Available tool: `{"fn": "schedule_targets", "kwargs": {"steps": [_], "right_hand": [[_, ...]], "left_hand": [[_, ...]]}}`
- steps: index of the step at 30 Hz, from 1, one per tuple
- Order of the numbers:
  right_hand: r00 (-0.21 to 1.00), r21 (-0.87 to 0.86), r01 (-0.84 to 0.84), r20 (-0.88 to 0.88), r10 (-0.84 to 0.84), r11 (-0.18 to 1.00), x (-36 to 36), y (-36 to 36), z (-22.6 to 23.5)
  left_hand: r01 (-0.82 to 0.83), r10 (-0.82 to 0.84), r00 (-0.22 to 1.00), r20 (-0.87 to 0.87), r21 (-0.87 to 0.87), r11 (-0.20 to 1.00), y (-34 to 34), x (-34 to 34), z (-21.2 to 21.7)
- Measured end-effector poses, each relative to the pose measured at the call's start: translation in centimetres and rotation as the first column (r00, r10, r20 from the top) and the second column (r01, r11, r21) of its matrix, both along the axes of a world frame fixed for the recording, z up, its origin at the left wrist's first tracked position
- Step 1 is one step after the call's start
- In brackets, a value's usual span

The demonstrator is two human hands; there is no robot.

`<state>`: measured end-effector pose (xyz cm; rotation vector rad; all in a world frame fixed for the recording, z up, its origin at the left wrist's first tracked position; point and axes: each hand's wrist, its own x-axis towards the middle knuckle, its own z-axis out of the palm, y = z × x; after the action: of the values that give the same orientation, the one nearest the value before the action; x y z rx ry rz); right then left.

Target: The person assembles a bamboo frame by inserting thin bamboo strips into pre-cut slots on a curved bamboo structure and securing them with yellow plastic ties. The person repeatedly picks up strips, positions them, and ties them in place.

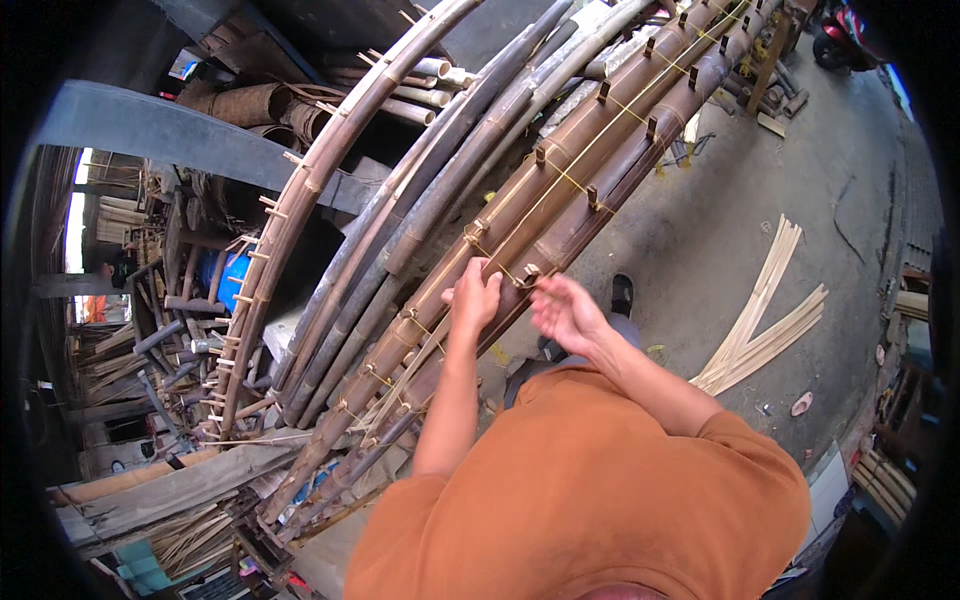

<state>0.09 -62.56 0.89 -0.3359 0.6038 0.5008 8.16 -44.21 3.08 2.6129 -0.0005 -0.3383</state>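
Observation:
Two long brown bamboo poles (578,146) run side by side from the lower left to the upper right. Upright pegs (592,197) stand along them, and thin yellow cord (566,176) crosses between. My left hand (478,297) rests over the poles with its fingers closed; what they grip is hidden. Just to the right, my right hand (568,314) has curled fingers beside a peg wrapped with pale binding (530,271). Whatever lies in those fingers is too small to make out. A pale split strip (420,358) lies along the poles below my left hand.
A curved bamboo pole with pegs (283,208) stands at the left, beside grey bamboo poles (440,185). Pale bamboo strips (757,318) lie fanned on the concrete floor (800,190) at the right. A red motorcycle (843,40) is at the far right; a blue drum (230,280) stands left.

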Motion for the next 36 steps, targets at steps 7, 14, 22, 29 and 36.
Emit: {"fn": "schedule_targets", "kwargs": {"steps": [7,14,22,29,36], "right_hand": [[0.602,-0.467,0.242,0.760,0.245,0.850,9.1,14.0,5.7],[-0.019,-0.846,0.485,-0.262,0.965,-0.220,21.9,7.8,3.9],[-0.167,-0.797,0.555,0.173,0.971,0.238,2.8,-1.6,-0.1],[0.006,-0.817,0.529,0.272,0.962,0.228,1.7,-0.9,-0.2],[0.048,-0.767,0.631,0.192,0.980,0.120,0.7,0.9,0.2]], "left_hand": [[0.198,-0.022,0.906,0.423,-0.378,0.904,1.9,-0.1,-7.9],[-0.027,0.073,0.976,0.206,-0.219,0.975,-0.4,-0.1,-1.4],[-0.123,0.133,0.980,0.144,-0.080,0.989,-1.4,-0.3,-0.3],[-0.128,0.285,0.943,0.169,-0.609,0.782,-0.9,8.1,5.6],[-0.076,0.118,0.909,0.400,-0.118,0.990,3.4,14.9,-4.1]]}}
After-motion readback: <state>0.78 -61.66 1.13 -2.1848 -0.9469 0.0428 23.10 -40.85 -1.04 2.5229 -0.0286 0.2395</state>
